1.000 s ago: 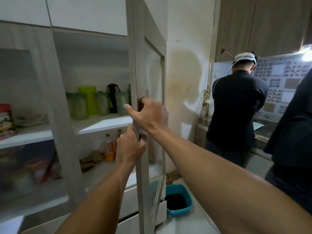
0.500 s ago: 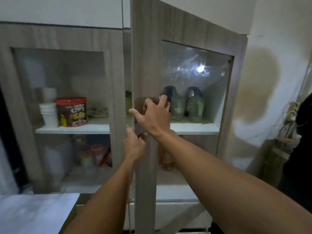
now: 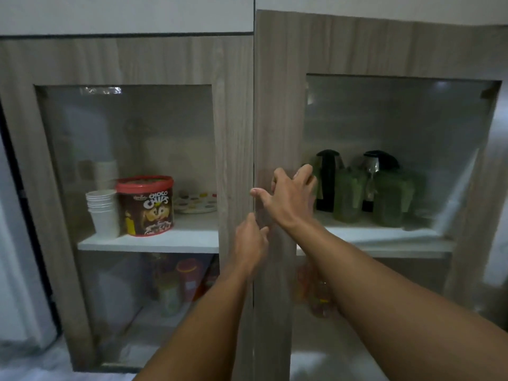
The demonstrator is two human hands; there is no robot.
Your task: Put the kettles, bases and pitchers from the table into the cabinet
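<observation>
The right door (image 3: pixel 277 105) of the cabinet (image 3: pixel 236 64) is nearly shut, its free vertical edge lying just beside the edge of the left door (image 3: pixel 233 133); that seam is what the closing push turns on. The door's long axis runs upright, and both hands are set on its inner stile at about shelf height.

The right hand (image 3: pixel 291 199) is laid flat against the wood with its fingers (image 3: pixel 303 171) spread, the thumb pointing toward the seam; nothing is pinched in it. The left hand (image 3: pixel 251 237) is seen lower and closer to the seam, loosely curled at the door's edge. Whether it grips the edge or only rests on it cannot be told, since that part is blurred.

Behind the right door's glass, two dark kettles (image 3: pixel 328 177) stand at the back of the shelf (image 3: pixel 371 237), with green pitchers (image 3: pixel 347 196) in front of them, toward the shelf's front edge. They lie to the right of the right hand and beyond the glass. No bases can be made out. The table is not in view.

The stowing appears done, and a short push straight inward is judged to be all that is left. The left fingers, being nearest the seam, are at some risk of being caught.
</observation>
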